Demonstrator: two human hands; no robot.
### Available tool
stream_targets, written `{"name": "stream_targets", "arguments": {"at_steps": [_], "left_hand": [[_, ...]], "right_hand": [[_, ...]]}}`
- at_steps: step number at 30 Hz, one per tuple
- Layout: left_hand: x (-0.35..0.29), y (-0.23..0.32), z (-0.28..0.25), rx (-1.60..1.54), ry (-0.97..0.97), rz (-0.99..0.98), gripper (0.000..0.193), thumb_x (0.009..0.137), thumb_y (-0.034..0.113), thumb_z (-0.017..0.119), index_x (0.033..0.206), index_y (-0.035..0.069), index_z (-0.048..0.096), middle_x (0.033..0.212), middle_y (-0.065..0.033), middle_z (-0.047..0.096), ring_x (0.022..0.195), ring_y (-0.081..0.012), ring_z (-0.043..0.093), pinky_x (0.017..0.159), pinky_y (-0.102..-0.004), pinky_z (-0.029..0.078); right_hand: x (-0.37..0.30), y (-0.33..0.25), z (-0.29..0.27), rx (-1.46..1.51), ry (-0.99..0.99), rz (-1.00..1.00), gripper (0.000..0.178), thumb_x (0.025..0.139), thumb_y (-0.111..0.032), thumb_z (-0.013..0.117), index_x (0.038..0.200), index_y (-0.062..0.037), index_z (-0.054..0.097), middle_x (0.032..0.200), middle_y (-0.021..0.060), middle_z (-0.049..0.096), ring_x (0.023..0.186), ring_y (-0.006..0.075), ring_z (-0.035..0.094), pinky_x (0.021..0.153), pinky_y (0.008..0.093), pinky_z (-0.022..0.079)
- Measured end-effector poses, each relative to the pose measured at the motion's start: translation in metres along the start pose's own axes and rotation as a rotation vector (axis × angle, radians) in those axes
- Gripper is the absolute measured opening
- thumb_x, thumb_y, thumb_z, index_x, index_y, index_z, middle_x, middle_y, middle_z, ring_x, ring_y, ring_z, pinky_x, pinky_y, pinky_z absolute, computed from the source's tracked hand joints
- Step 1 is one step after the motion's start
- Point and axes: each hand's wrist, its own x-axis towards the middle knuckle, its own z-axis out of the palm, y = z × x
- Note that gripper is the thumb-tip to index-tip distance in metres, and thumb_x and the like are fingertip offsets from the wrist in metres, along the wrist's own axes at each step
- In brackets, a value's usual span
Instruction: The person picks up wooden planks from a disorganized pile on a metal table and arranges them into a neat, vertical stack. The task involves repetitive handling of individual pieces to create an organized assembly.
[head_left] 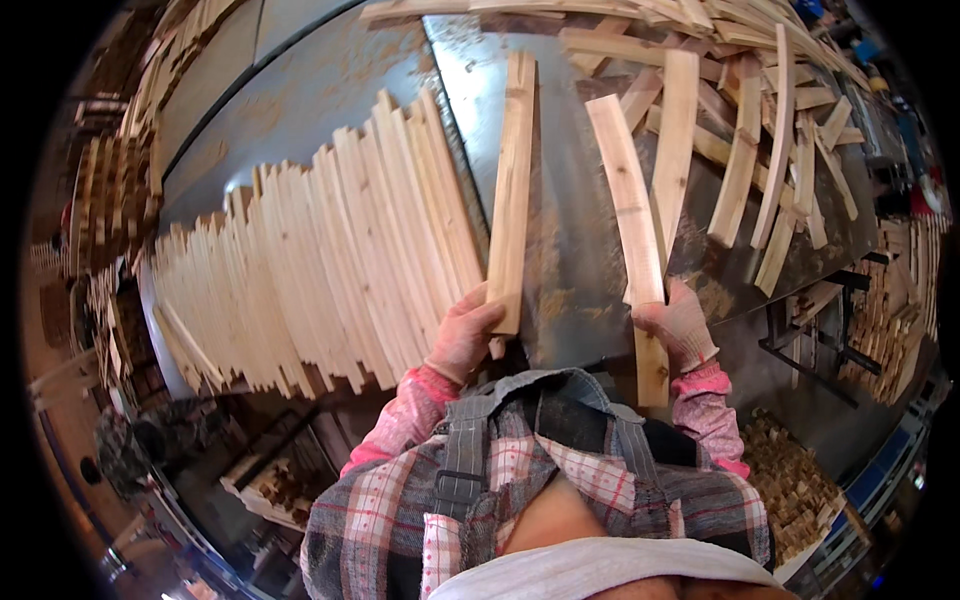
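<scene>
Gripping long board [514,180] in left hand [466,328]; second board [626,190] in right hand [678,324]; could tip, from end-only grips.

No lettering, labels, brands, numbers or signs can be read anywhere in this workshop view
</scene>
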Motion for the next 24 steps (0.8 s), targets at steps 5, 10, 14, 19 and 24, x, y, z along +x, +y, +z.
{"name": "stream_targets", "arguments": {"at_steps": [5, 10, 14, 19, 24], "left_hand": [[-0.01, -0.048, -0.007, 0.306, 0.177, 0.138, 0.034, 0.095, 0.007, 0.061, 0.128, -0.001, 0.062, 0.099, -0.0027, 0.07, 0.078, -0.0087, 0.062, 0.065, -0.0233, 0.05], [-0.025, -0.053, -0.008, 0.498, 0.113, 0.04, 0.03, 0.094, 0.006, 0.061, 0.122, -0.004, 0.062, 0.103, -0.0074, 0.07, 0.086, -0.0132, 0.064, 0.075, -0.027, 0.053], [-0.024, -0.07, -0.023, 0.38, 0.036, 0.015, 0.03, 0.092, 0.007, 0.061, 0.121, -0.003, 0.065, 0.103, -0.0078, 0.071, 0.085, -0.0144, 0.067, 0.074, -0.0273, 0.056], [-0.036, -0.062, -0.013, 0.339, 0.034, -0.023, 0.033, 0.092, 0.007, 0.062, 0.124, -0.002, 0.064, 0.104, -0.007, 0.071, 0.091, -0.0164, 0.069, 0.078, -0.0322, 0.058], [-0.048, -0.057, 0.021, 1.495, 0.209, 0.15, 0.073, 0.088, 0.036, 0.075, 0.143, 0.0, 0.044, 0.131, -0.0221, 0.062, 0.113, -0.0408, 0.067, 0.097, -0.0468, 0.054]], "right_hand": [[0.001, 0.021, 0.068, -0.598, 0.125, 0.02, 0.07, 0.073, -0.024, 0.081, 0.136, -0.0008, 0.059, 0.129, 0.0232, 0.066, 0.122, 0.0376, 0.063, 0.104, 0.0439, 0.049], [-0.003, 0.035, 0.085, -0.711, 0.292, 0.065, 0.093, 0.077, -0.026, 0.082, 0.155, -0.0038, 0.037, 0.148, 0.0258, 0.05, 0.138, 0.0402, 0.048, 0.113, 0.0452, 0.044], [-0.007, 0.048, 0.063, -0.162, 0.28, -0.209, 0.037, 0.08, -0.018, 0.077, 0.113, -0.0031, 0.073, 0.09, 0.0128, 0.075, 0.074, 0.0191, 0.07, 0.072, 0.0343, 0.056], [0.063, 0.01, 0.048, -0.43, 0.433, -0.321, 0.043, 0.087, -0.02, 0.074, 0.128, -0.0072, 0.066, 0.103, 0.0091, 0.075, 0.084, 0.0201, 0.07, 0.077, 0.036, 0.057], [0.08, -0.014, 0.072, -1.002, 0.422, -0.256, 0.07, 0.082, -0.039, 0.079, 0.143, -0.0165, 0.055, 0.132, 0.0178, 0.061, 0.121, 0.0361, 0.062, 0.101, 0.046, 0.052]]}}
